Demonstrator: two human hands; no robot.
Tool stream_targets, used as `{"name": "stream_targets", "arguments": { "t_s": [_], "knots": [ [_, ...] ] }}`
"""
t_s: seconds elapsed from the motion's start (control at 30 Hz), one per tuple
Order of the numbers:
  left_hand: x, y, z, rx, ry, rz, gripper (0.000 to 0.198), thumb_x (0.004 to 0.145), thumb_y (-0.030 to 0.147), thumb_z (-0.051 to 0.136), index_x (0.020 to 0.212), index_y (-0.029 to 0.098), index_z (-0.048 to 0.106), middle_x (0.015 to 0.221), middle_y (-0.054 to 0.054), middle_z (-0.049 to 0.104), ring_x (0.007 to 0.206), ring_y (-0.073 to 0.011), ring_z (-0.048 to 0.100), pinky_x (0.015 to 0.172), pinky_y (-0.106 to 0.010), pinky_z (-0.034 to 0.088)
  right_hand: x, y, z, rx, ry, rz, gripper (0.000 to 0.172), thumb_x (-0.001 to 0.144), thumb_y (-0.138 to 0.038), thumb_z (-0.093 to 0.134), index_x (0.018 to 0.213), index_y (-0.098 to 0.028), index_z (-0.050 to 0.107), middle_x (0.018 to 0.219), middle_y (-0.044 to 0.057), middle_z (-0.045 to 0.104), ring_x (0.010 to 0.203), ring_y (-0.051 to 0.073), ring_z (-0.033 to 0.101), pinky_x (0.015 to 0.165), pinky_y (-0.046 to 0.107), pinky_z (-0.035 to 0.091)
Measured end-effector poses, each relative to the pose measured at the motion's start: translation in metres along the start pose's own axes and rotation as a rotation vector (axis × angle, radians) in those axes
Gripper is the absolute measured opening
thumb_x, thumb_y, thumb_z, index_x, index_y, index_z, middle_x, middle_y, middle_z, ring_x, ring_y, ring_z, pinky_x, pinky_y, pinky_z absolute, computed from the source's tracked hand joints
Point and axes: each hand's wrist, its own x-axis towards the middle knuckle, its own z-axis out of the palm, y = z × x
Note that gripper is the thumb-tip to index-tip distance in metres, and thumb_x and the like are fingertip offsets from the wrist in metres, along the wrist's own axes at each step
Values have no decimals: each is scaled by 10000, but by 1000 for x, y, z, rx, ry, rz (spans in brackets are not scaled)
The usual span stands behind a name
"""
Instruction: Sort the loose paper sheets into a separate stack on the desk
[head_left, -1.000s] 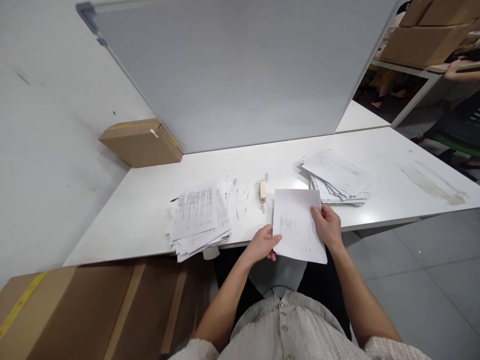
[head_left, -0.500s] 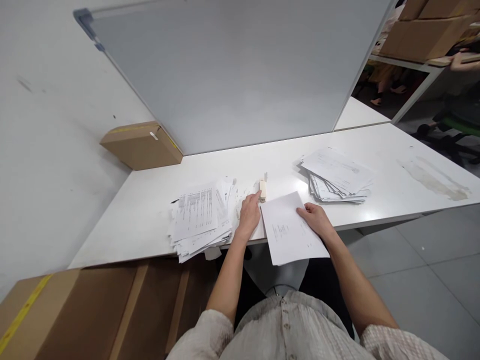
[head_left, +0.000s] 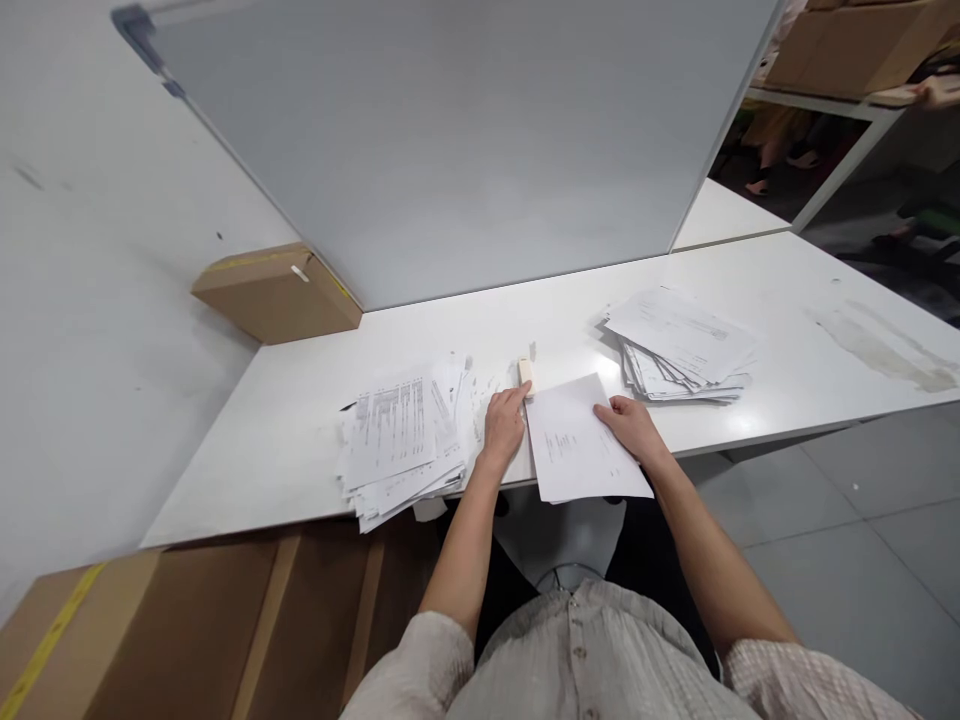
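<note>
The white sheets (head_left: pixel 574 450) sit right of centre, tilted a little, faint lines of print on the top one, their lower edge hanging past the table front. My right hand (head_left: pixel 632 430) grips their right side, thumb on top and fingers underneath. The cream stapler (head_left: pixel 525 372), small and narrow, lies at the middle of the frame, pointing away from me, its near end at the sheets' upper-left corner. My left hand (head_left: pixel 504 425) has a fingertip on that near end.

A grey-white board (head_left: pixel 465 150) fills the upper middle, its foot along the back of the white table (head_left: pixel 247 440), which runs across the frame. Brown cartons (head_left: pixel 112 630) crowd the lower left, one with yellow tape; a smaller box (head_left: pixel 277 295) rests at the table's back left. Loose paper piles lie either side of me: the left pile (head_left: pixel 394 425) shows a printed table, the right pile (head_left: pixel 682 335) is fanned. A stain (head_left: pixel 885 350) marks the table's right end.

My right fingertips are hidden beneath the paper. I cannot tell whether my left fingers close around the stapler, or whether the corner sits inside it. Another person's hand (head_left: pixel 937 92) is cut off and blurred at upper right.
</note>
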Motion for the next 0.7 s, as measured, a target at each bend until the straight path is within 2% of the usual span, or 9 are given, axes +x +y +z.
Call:
{"name": "stream_targets", "arguments": {
  "t_s": [0.4,0.47,0.57,0.63,0.7],
  "knots": [
    [-3,-2,6,59,50,13,551,774,-30,313,1224,170,560,1021,-98,578,935,-211,467,859,-339,423,1,0,5,-4,38,-38,273,693,-439,551,608,-193,468,519,-36,456,501,116,422,458,232,288],
    [-3,-1,6,66,56,10,560,774,-32,317,1236,184,548,1021,-93,575,936,-209,471,861,-343,422,-3,-3,-2,-30,65,-60,273,690,-429,561,592,-194,461,506,-41,440,496,113,410,456,232,284],
    [-3,0,5,74,57,20,564,783,-33,321,1252,201,528,999,-86,577,938,-202,488,868,-345,424,-17,-12,-24,-76,165,-77,273,689,-414,588,582,-193,467,494,-44,430,493,110,402,457,230,284],
    [-3,1,5,79,54,22,539,805,-23,320,1250,202,525,985,-83,585,944,-195,504,873,-345,431,-29,-25,-38,-1,195,-71,260,698,-425,598,634,-190,506,525,-37,474,502,116,429,461,228,304],
    [-3,2,5,75,47,15,445,852,36,354,1220,205,539,1008,-84,592,958,-188,525,876,-352,444,-39,-43,-39,130,171,-83,257,708,-439,595,720,-188,544,589,-22,537,527,127,469,473,231,336]
  ]
}}
